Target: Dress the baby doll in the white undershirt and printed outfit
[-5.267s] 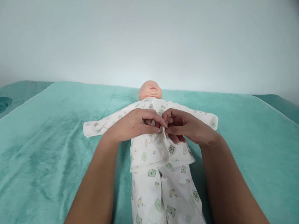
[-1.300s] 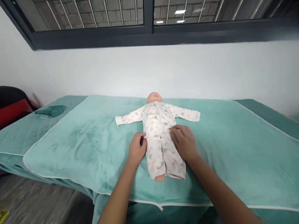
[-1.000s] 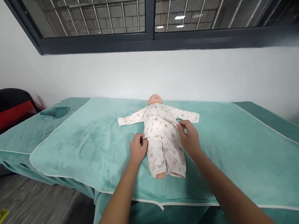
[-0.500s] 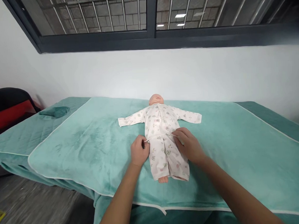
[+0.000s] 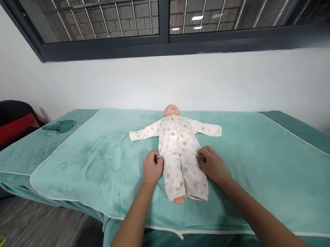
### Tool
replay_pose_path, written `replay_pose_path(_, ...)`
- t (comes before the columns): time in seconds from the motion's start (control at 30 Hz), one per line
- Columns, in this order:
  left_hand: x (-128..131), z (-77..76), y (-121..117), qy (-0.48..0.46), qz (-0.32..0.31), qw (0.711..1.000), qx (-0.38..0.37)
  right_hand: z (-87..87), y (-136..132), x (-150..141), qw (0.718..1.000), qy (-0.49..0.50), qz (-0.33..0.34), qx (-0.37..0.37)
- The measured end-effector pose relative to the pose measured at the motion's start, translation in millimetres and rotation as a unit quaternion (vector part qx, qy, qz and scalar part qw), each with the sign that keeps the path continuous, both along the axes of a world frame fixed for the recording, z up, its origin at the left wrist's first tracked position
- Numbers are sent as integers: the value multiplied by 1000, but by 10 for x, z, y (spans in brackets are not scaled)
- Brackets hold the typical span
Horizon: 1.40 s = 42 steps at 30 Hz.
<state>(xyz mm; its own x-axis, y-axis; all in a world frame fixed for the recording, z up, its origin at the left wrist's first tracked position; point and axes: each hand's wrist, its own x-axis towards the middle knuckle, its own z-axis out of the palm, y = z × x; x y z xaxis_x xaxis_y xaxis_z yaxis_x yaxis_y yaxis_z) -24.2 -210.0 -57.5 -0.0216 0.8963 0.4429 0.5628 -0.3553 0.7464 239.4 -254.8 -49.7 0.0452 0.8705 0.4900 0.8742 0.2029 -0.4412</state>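
A baby doll (image 5: 171,110) lies on its back, head toward the wall and arms spread. It wears a white printed shirt (image 5: 177,134) and matching trousers (image 5: 174,177); one foot (image 5: 179,200) pokes out of a trouser leg. My left hand (image 5: 152,167) pinches the shirt's bottom hem at the doll's hip on the left. On the opposite side, my right hand (image 5: 212,164) pinches the same hem near its right corner. The hem lies over the top of the trousers between both hands. My fingertips are partly hidden.
A green plush cover (image 5: 96,170) with white piping spreads over the bed. A face hole (image 5: 59,126) is at its left end. Behind stand a white wall (image 5: 119,83) and a barred window (image 5: 100,22). A black and red chair (image 5: 13,126) is at far left.
My right hand has moved outward to the right and slightly down, from the front of the hem to its corner. My left hand stays at the left hem. The view has shifted slightly.
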Motion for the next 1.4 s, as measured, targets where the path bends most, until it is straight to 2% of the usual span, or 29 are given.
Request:
replay_pose_path(0.07, 0, 3, -4, -1, -1, 1000, -3, 12, -10, -7, 999, -24, 4, -31)
replay_pose_path(0.13, 1, 6, -5, -5, -3, 1000, -3, 38, -19, -26, 999, -37, 2, -29)
replay_pose_path(0.3, 2, 3, 17, 0, -21, 999, 26, 189, -11, -146, 995, 4, 58, 75)
replay_pose_path(0.37, -3, -1, 28, 8, -34, 999, 33, 260, 30, -227, 993, 28, 85, 83)
replay_pose_path(0.47, -9, -5, 35, 23, -48, 998, 37, 290, 123, -360, 992, 55, 111, 21)
replay_pose_path(0.63, -2, -9, 41, 16, -27, 999, 23, 125, 105, -468, 982, 102, 135, -90)
replay_pose_path(0.77, -70, 17, 138, 20, 0, 1000, 10, 71, -142, -332, 969, 132, 151, -145)
replay_pose_path(0.87, -230, 87, 305, 91, 30, 995, 27, 85, -227, -55, 958, 135, 168, -187)
replay_pose_path(0.93, -361, 150, 437, 137, 98, 985, 25, 62, -131, 218, 963, 153, 138, -174)
replay_pose_path(0.97, -421, 182, 500, 152, 146, 978, 9, 37, -34, 374, 970, 169, 98, -147)
replay_pose_path(1.07, -536, 255, 659, 176, 241, 952, -62, -54, 385, 842, 978, 176, -107, -41)
replay_pose_path(1.13, -559, 274, 735, 195, 254, 943, -90, -92, 680, 1080, 963, 159, -210, -46)
replay_pose_path(1.2, -563, 272, 790, 207, 254, 940, -93, -100, 922, 1218, 953, 139, -256, -87)
replay_pose_path(1.27, -566, 256, 828, 205, 258, 941, -82, -96, 1096, 1274, 949, 115, -268, -120)
replay_pose_path(1.4, -590, 205, 861, 186, 258, 947, -34, -124, 1317, 1332, 958, 94, -251, -103)
